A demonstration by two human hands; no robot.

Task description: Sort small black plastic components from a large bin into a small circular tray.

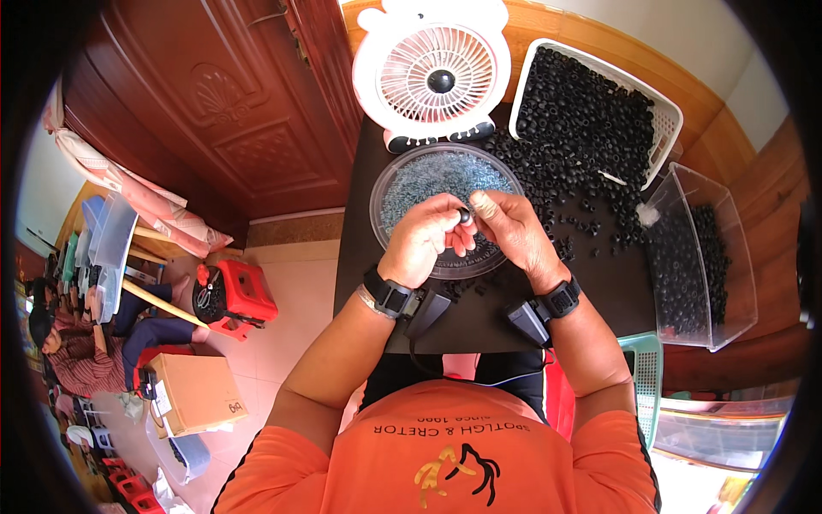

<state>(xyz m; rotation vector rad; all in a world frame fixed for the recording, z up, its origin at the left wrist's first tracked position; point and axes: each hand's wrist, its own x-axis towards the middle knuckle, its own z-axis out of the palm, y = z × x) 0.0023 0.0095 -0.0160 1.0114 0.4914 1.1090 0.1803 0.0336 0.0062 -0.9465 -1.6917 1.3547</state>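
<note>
Small black ring (pixel 465 216) is pinched between both hands, right over the round clear dish (pixel 402 171) at the middle of the bench (pixel 360 257). Too small to call a long axis; it looks round, hole direction unclear.

Left hand (pixel 424 240) is curled closed, fingertips on the ring from the left. Right hand (pixel 512 227) comes in from the right, thumb up and touching the ring; its other fingers are folded, can't tell if they hold anything else. Both hands are equally near since they meet on the part. Each wrist carries a black band with a small black box hanging under it.

The dish holds grey-blue small bits in its far half and a few black rings along its near rim, directly under the hands. Nothing sits between hands and dish.

Further out:
- loose black rings (pixel 591 214) spread over the bench's right side, near the right hand
- white basket (pixel 668 111) full of the same rings at the far right corner
- clear tub (pixel 736 257) with more rings at the right edge, tilted, partly off the bench
- white desk fan (pixel 432 73) at the far edge, just behind the dish

Off the bench, left: red stool (pixel 244 295), cardboard box (pixel 197 390) on the floor, another person seated at the far left. Green basket (pixel 646 377) sits low at the near right.
</note>
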